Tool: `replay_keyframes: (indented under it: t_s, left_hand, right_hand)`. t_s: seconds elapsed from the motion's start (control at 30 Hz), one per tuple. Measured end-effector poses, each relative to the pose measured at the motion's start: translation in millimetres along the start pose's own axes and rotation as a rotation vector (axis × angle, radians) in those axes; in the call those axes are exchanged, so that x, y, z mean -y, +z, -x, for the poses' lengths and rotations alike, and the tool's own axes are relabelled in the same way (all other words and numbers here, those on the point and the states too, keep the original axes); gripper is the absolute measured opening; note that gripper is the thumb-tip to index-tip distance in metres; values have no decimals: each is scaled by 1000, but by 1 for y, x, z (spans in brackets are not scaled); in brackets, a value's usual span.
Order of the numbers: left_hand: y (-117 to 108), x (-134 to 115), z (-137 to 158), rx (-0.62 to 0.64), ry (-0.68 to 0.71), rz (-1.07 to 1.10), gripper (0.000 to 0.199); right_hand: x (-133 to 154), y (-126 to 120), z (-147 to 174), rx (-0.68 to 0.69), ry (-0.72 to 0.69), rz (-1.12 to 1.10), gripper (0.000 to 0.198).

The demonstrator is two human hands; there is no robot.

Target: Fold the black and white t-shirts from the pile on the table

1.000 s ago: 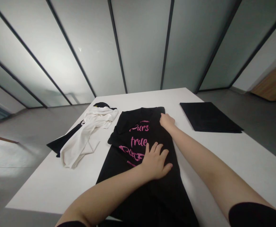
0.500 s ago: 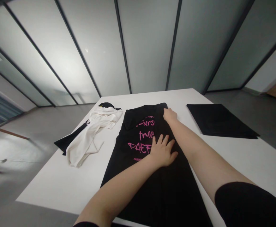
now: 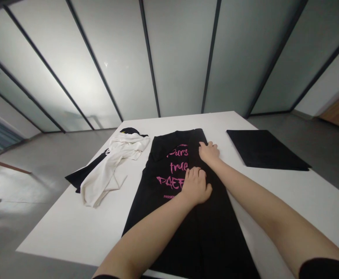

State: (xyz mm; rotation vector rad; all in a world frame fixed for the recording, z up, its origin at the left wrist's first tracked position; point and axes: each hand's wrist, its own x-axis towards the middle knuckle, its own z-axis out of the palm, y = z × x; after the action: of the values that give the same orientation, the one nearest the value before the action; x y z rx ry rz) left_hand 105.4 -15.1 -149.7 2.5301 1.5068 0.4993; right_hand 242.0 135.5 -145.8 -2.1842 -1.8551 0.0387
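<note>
A black T-shirt [image 3: 175, 228] with pink lettering lies lengthwise on the white table in front of me, its sides folded inward so that part of the print is covered. My left hand [image 3: 196, 186] rests palm down on the shirt's middle, over the right end of the lettering, fingers slightly bent and gripping nothing. Farther up, my right hand [image 3: 209, 152] lies on the shirt's right edge near the top, with its fingers apart on the cloth.
A crumpled white garment [image 3: 111, 166] lies left on the table [image 3: 61, 221], with black cloth [image 3: 85, 170] partly under it. At right is a flat, folded black fabric piece [image 3: 265, 149]. Frosted glass panels [image 3: 178, 58] stand behind the table.
My right hand has come slightly down along the shirt's edge, its fingers opening from a pinch. My left hand's spread fingers have drawn closer together and bent.
</note>
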Motion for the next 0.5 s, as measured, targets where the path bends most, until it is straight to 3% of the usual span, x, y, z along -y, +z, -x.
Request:
replay_keyframes:
  t_s: [0.2, 0.3, 0.5]
  left_hand:
    - [-2, -4, 2, -47, 35, -12, 23]
    - [-1, -2, -2, -71, -30, 29, 16]
    - [-6, 21, -14, -234, -259, 419, 21]
  right_hand:
    - [-29, -6, 54, 49, -63, 62, 53]
    - [-34, -5, 78, 71, -107, 105, 58]
    - [-28, 7, 144, 137, -434, 102, 65]
